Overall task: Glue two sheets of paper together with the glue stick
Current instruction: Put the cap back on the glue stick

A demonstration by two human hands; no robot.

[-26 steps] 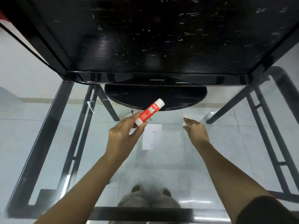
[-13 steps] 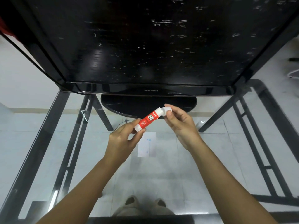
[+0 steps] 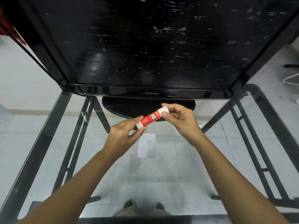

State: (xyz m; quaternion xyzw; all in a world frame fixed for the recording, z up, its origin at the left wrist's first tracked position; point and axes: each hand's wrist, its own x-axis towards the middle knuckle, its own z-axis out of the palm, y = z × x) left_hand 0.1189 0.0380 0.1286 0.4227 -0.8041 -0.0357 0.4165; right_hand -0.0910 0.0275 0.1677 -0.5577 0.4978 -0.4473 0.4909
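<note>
**A:** Pale floor tiles (image 3: 161, 178) show straight through the clear glass counter (image 3: 186, 152) in front of you, and a big black flat-screen television (image 3: 145, 46) with a glossy oval stand (image 3: 127, 107) sits at its far side. What are your hands on?

**B:** You hold one thing between both of them: a red and white glue stick with white lettering (image 3: 151, 118). It lies tilted in the air above the counter, its lower white end toward your left, its capped white end up toward your right.

**A:** How does your left hand (image 3: 124, 135) take it?

**B:** You pinch the lower end between thumb and fingers, so that hand is closed around the glue stick's base.

**A:** And your right hand (image 3: 181, 120)?

**B:** Your thumb and fingertips close on the white cap (image 3: 164, 109) at the upper end. The cap sits on the tube; no gap shows between them.

**A:** Where is the paper?

**B:** You have a small white rectangular sheet of paper with faint blue marks (image 3: 146, 145) lying flat on the counter, just below your left hand's fingers and between your two forearms. Whether it is one sheet or two stacked, you cannot tell from here.

**A:** Anything else under you?

**B:** Dark metal counter legs (image 3: 77, 143) cross beneath the glass on both sides, and your two feet (image 3: 142, 207) show through it at the near edge.
</note>
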